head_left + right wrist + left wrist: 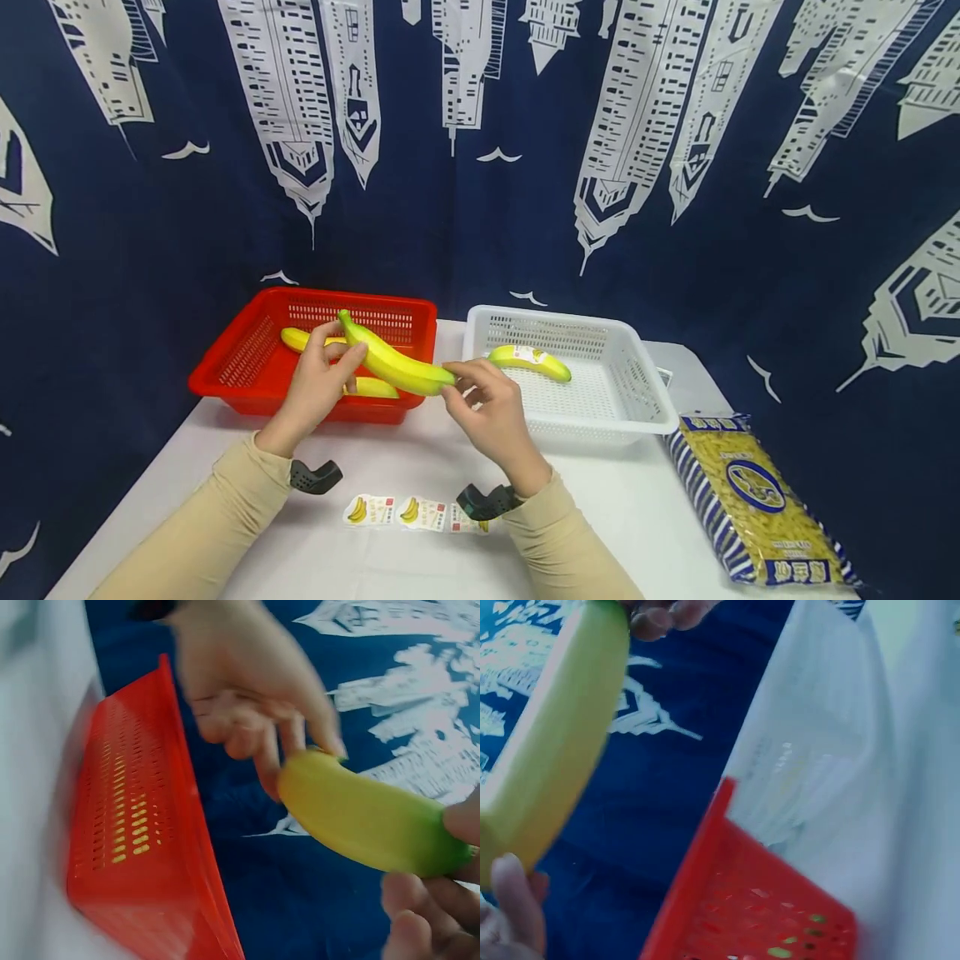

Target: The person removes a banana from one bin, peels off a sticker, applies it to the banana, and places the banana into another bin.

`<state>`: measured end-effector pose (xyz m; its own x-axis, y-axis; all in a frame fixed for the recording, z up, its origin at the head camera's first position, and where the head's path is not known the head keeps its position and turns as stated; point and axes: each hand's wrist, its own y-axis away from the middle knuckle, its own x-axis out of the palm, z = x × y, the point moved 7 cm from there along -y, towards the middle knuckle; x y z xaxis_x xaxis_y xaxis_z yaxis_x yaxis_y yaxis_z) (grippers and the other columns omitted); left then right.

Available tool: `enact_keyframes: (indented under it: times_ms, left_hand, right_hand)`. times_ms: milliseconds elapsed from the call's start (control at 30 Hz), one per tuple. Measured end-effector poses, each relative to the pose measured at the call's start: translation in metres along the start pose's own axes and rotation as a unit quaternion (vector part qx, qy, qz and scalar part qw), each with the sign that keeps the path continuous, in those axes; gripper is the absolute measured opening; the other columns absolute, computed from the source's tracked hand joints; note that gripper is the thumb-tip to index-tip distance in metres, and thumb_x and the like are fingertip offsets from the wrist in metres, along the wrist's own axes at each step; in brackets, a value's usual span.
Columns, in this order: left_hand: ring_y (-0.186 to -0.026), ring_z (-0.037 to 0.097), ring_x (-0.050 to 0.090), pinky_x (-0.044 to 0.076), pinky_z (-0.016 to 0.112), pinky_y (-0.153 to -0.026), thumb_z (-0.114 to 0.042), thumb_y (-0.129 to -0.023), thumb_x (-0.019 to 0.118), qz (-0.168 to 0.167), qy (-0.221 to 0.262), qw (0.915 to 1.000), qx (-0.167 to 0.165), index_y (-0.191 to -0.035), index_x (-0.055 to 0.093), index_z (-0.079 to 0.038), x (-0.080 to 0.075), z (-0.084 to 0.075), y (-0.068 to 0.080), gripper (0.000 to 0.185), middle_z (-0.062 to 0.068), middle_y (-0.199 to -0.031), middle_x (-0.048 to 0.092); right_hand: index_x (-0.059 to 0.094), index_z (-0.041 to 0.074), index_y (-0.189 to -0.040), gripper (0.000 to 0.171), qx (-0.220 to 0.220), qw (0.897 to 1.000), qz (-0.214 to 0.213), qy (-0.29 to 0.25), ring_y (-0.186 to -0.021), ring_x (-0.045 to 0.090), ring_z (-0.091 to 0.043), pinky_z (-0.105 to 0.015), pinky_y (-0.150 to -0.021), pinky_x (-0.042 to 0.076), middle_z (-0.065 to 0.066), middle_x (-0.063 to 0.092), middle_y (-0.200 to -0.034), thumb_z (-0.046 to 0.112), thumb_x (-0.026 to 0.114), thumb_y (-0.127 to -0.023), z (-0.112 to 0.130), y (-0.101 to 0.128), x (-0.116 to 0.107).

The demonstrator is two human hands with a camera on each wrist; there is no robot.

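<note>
Hands of a person in beige sleeves meet above the white table (600, 500), and between them is one long yellow-green banana (390, 362). The left hand (318, 383) curls its fingers around the stem half, and the right hand (487, 408) pinches the blunt end with thumb and fingertips. The banana hangs in the air, tilted, just in front of the red perforated plastic basket (247, 367), which stands at about ten o'clock from the hands. Two more yellow bananas lie inside that basket, partly hidden behind the left hand.

At about two o'clock stands the white perforated plastic basket (637, 392), with one yellow banana carrying a small label (528, 360) on its floor. At six o'clock, on the table, lies a strip of small banana stickers (408, 512). At four o'clock rests a blue-and-yellow bag of pasta (750, 492).

To do this step well, I think the left hand should keep the fruit steady while the right fingers work lightly, because hard pressure can bruise the soft peel. Holding it low over the table also seems safer if it slips.
</note>
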<state>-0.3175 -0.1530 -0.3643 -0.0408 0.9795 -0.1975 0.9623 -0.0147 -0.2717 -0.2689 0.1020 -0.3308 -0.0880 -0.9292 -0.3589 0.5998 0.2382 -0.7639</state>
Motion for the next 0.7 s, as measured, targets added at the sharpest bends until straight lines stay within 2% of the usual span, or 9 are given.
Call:
enact_keyframes:
  times_ms: [100,233,400,567,700]
  left_hand:
    - [-0.054,0.019,0.056,0.051,0.027,-0.053,-0.02,-0.1,0.069,0.001,0.021,0.9977,0.064,-0.152,0.033,-0.014,0.003,-0.004,0.013,0.064,0.014,-0.111,0.063]
    - [-0.055,0.018,0.058,0.05,0.027,-0.051,-0.004,-0.096,0.07,0.042,0.031,0.9917,0.118,-0.154,0.038,-0.015,0.012,-0.004,0.032,0.067,0.011,-0.111,0.062]
    - [-0.056,0.016,0.057,0.048,0.026,-0.05,0.002,-0.094,0.071,0.085,0.028,0.9876,0.129,-0.153,0.042,-0.014,0.027,0.006,0.051,0.068,0.011,-0.109,0.063]
    - [-0.053,0.01,0.052,0.045,0.026,-0.048,0.001,-0.094,0.071,0.116,0.032,0.9842,0.129,-0.15,0.042,-0.011,0.04,0.024,0.056,0.063,0.008,-0.101,0.067]
    - [-0.054,0.009,0.051,0.044,0.026,-0.047,0.001,-0.094,0.071,0.145,0.032,0.9808,0.127,-0.145,0.044,-0.006,0.049,0.043,0.058,0.058,0.006,-0.089,0.066]
  right_hand:
    - [0.075,0.009,-0.116,0.028,0.053,0.998,0.027,-0.037,-0.084,0.064,-0.013,-0.026,-0.065,0.058,-0.005,0.072,-0.104,0.001,0.075,-0.09,-0.007,0.011,-0.016]
    - [0.074,0.003,-0.118,0.026,0.117,0.985,0.065,-0.109,-0.084,0.065,-0.013,-0.027,-0.063,0.058,-0.014,0.07,-0.106,-0.001,0.072,-0.092,-0.017,0.034,-0.029]
    - [0.071,0.0,-0.119,0.024,0.185,0.963,0.097,-0.17,-0.077,0.068,-0.017,-0.028,-0.059,0.056,-0.021,0.069,-0.104,-0.001,0.068,-0.095,-0.04,0.063,-0.035]
    - [0.069,-0.003,-0.12,0.025,0.228,0.947,0.111,-0.196,-0.07,0.066,-0.024,-0.029,-0.058,0.055,-0.027,0.069,-0.093,0.0,0.066,-0.096,-0.062,0.085,-0.034]
    - [0.064,-0.009,-0.124,0.03,0.252,0.939,0.115,-0.203,-0.069,0.066,-0.02,-0.03,-0.059,0.055,-0.026,0.068,-0.094,0.004,0.065,-0.097,-0.074,0.097,-0.035]
